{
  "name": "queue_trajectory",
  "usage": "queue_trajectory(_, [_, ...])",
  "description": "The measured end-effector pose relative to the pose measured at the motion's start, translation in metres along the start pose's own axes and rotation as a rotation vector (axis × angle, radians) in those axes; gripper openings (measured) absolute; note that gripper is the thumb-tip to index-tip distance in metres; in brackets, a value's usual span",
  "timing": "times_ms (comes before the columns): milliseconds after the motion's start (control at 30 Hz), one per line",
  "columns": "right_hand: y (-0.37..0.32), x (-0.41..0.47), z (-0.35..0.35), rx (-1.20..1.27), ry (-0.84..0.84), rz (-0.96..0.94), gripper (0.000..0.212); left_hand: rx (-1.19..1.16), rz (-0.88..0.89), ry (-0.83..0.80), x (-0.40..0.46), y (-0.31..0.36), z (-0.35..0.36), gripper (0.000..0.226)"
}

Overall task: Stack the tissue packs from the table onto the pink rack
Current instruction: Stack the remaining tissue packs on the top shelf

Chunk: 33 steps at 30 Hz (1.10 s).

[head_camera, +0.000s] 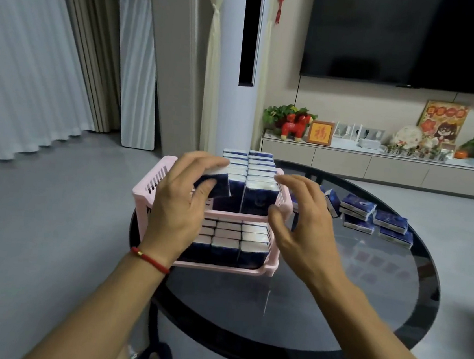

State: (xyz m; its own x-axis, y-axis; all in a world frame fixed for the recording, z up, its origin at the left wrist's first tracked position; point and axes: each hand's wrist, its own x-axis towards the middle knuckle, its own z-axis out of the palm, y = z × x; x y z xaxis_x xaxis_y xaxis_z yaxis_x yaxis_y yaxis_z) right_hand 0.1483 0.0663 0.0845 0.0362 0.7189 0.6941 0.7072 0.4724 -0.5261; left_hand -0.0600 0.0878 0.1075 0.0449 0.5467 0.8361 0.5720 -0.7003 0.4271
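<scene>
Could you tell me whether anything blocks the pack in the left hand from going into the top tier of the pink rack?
Nothing visible does. The left hand grips a dark blue and white tissue pack at the open left side of the pink plastic rack, beside the standing packs. The right hand hovers open.

Counts from where I stand

One pink rack [153, 181] with two tiers; one round glass table [331, 323]; two hands; roughly six loose tissue packs [358, 206] on the table; racked packs too tightly rowed for an exact count.
</scene>
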Motion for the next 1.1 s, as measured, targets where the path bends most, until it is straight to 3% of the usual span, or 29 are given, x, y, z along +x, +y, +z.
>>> queue_trajectory(100, [0.006, 0.006, 0.008, -0.047, -0.061, -0.005, 0.050, -0.025, -0.053, -0.081, 0.005, -0.007, 0.013, 0.039])
queue_trajectory(267, [0.012, 0.012, 0.015, -0.074, -0.048, -0.038, 0.041, -0.027, -0.083, -0.180, -0.002, -0.015, 0.026, 0.028])
queue_trajectory(433, [0.010, 0.016, 0.013, -0.133, -0.059, -0.047, 0.041, -0.074, -0.274, -0.183, -0.004, -0.012, 0.026, 0.033])
queue_trajectory(700, [0.008, 0.018, 0.018, -0.170, -0.009, -0.172, 0.039, 0.027, -0.214, -0.242, -0.008, -0.003, 0.026, 0.036])
queue_trajectory(900, [0.015, 0.010, 0.009, -0.070, -0.139, -0.024, 0.062, 0.022, -0.251, -0.207, -0.019, -0.007, 0.030, 0.050])
queue_trajectory(1100, [0.034, 0.008, -0.013, -0.022, 0.003, 0.126, 0.048, -0.047, -0.265, -0.165, -0.023, -0.001, 0.031, 0.068])
